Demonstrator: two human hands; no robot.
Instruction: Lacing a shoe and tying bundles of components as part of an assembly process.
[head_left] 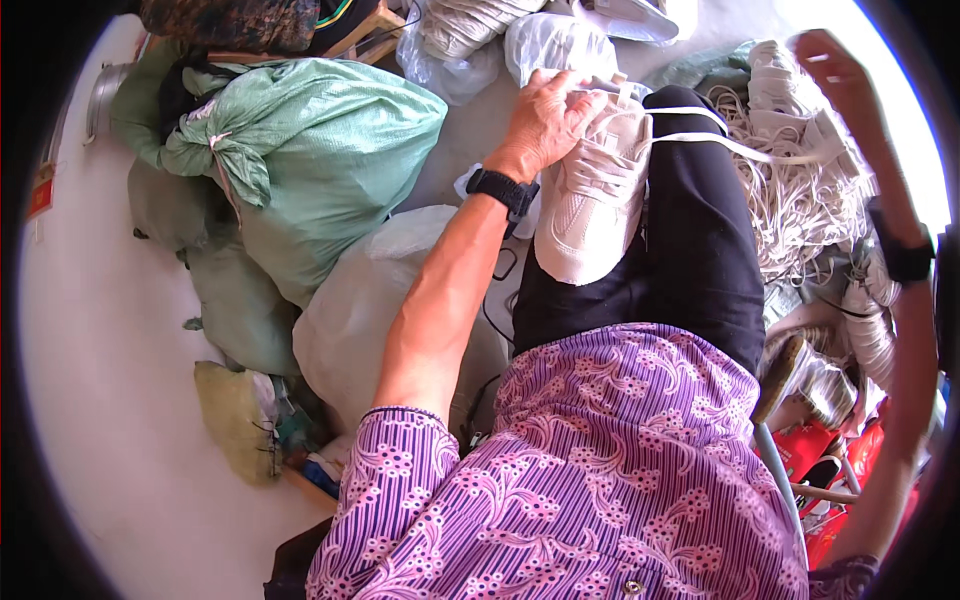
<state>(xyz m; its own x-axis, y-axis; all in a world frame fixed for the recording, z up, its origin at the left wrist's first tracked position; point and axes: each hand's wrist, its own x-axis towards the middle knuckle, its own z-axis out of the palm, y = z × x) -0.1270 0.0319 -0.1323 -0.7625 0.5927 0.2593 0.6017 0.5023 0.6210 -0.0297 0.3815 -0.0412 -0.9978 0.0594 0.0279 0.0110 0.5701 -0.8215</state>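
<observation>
A white lace-up sneaker (592, 190) rests on my lap, its toe toward me. My left hand (552, 112) grips it by the collar and tongue, thumb near the top eyelets. Laces are threaded across its front. From the upper eyelets one loose white shoelace (745, 148) runs right over my knee, its far part blurred; another strand curves over the dark trouser leg. My right hand (832, 72) is raised at the upper right, smeared by motion, above the pile of laces. Whether it holds a lace I cannot make out.
A heap of white shoelaces (785, 205) lies right of my leg, with white shoes (780, 85) beside it. Green woven sacks (330, 150) and a translucent plastic bag (365, 300) stand left. Lace bundles (470, 25) sit ahead. Red packaging (805, 450) is at lower right.
</observation>
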